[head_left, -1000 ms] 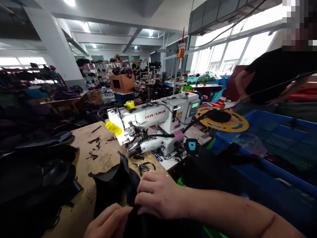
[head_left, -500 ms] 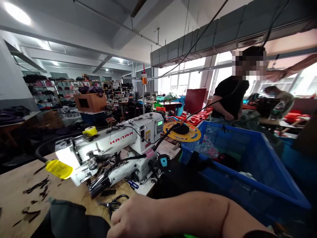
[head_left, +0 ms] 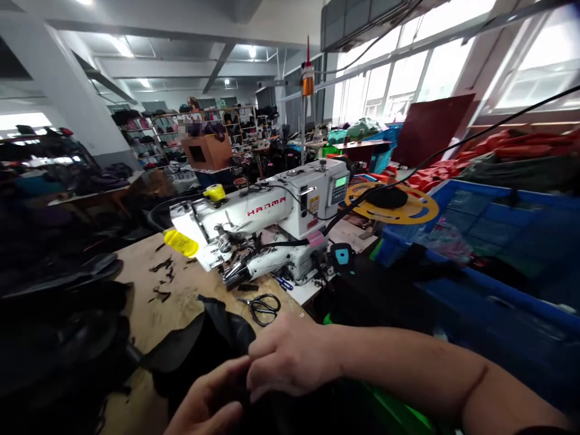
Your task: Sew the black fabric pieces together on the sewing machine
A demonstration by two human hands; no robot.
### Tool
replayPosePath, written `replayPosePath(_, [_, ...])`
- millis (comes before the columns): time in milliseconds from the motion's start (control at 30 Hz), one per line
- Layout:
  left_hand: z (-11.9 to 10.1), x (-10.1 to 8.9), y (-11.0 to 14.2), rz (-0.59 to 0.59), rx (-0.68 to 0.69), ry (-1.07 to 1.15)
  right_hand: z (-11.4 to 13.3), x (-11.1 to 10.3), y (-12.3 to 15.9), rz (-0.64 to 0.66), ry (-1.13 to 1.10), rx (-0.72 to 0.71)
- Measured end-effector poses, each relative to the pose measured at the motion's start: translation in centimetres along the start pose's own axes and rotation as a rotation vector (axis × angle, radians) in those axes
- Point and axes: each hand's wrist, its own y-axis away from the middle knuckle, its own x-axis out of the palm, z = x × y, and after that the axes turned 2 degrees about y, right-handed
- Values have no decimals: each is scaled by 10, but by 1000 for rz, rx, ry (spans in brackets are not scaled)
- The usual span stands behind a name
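Observation:
A dark fabric piece (head_left: 194,344), black with a grey-green sheen, lies bunched at the table's near edge. My right hand (head_left: 290,356) is closed on its dark edge, knuckles up. Close beside it, my left hand (head_left: 208,396) curls around the same fabric, thumb below and fingers against the right hand's fingertips. The fabric between the hands is too dark to make out well. Black-handled scissors (head_left: 264,309) rest on the table just beyond my right hand. Behind them stands a white sewing machine (head_left: 267,208) with a cylinder arm.
Dark scraps (head_left: 163,278) litter the wooden table (head_left: 181,308). A yellow reel (head_left: 423,205) of black tape is right of the machine, with a blue crate (head_left: 489,314) nearby. Blue-handled snips (head_left: 284,283) lie by the machine base. Dark goods (head_left: 58,338) are piled at left.
The view has swung right-to-left and down, so the machine appears farther right and the person in black is out of view. My left hand has come into view beside the right.

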Motion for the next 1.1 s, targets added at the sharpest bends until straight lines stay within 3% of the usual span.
replayPosePath(67, [-1, 11, 2, 57, -73, 198, 2, 6, 3, -94, -3, -64])
replayPosePath(200, [-5, 19, -3, 161, -89, 449, 13, 14, 10, -272, 33, -118])
replayPosePath(433, [-6, 13, -13, 107, -374, 600, 3, 36, 33, -140, 63, -167])
replayPosePath(700, [5, 18, -2, 156, -391, 812, 6, 42, 39, -134, 115, -196])
replayPosePath(867, [14, 19, -2, 8, -360, 677, 8, 47, 43, -134, 126, -129])
replayPosePath(1000, [20, 25, -2, -14, -305, 448, 15, 48, 38, -93, 78, -72])
replayPosePath(1033, [23, 27, -1, -92, -256, 332, 17, 46, 36, -90, 72, -51])
replayPosePath(1100, [32, 29, 3, -410, -86, -28, 23, 37, 32, -111, 57, -12])
